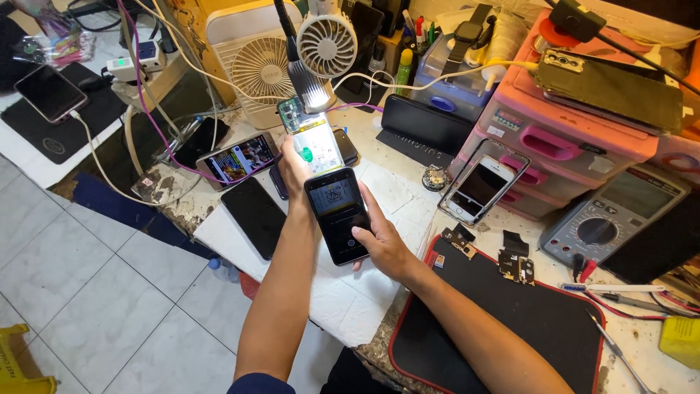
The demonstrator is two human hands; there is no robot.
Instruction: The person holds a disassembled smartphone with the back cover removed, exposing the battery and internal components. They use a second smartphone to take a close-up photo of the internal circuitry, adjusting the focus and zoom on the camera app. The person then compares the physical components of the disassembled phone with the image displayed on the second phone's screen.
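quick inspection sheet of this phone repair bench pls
surface: white worktop, chipped at its left edge; black mat with red border on the right
job's things: opened phone with its insides showing, held up; black phone with screen lit
clutter: multimeter, pink drawers, two fans, several phones, small boards
hands: left hand holds opened phone; right hand holds black phone
cables: white and purple leads trail at left
surroundings: tiled floor

The right hand (384, 244) holds a dark lit phone screen (337, 211); left of the left hand (294, 166), a colourful phone screen (238, 159) glows.
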